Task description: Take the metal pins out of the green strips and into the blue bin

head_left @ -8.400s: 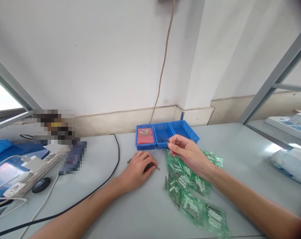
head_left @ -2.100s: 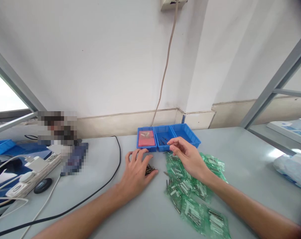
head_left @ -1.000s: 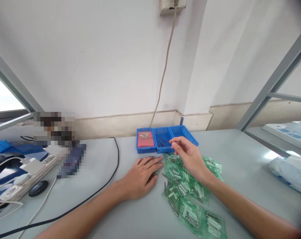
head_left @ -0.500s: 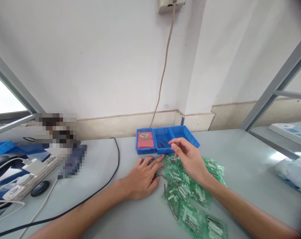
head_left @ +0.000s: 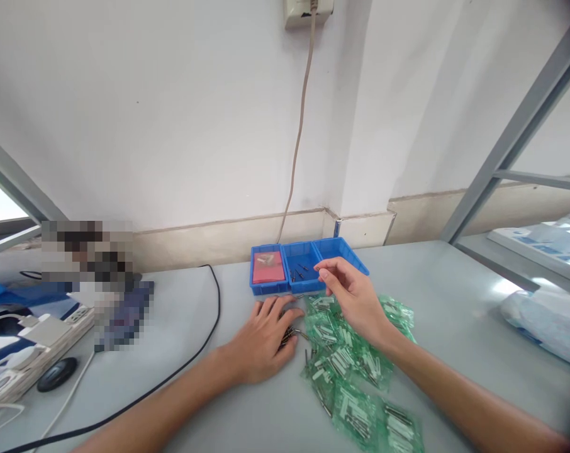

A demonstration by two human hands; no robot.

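The left hand (head_left: 266,343) lies palm down on the bench (head_left: 440,283), with the fingers spread and a little bent. It covers a part of a small heap of metal pins (head_left: 286,338), which shows between its thumb and forefinger. I cannot tell if it grips any of them. The right hand (head_left: 353,297) is raised above the green bags (head_left: 355,412), near the middle tray (head_left: 308,286). Its fingers are curled, and the tips of thumb and forefinger are near each other; whether something small is between them, I cannot tell.

In this middle tray lie a few more pins. The left tray (head_left: 268,289), just beside it, holds a red packet (head_left: 268,272). The green bags, spread in front of the trays, contain pins together with white pieces. To the left of the left hand, a black cable (head_left: 219,302) curves across the bench.
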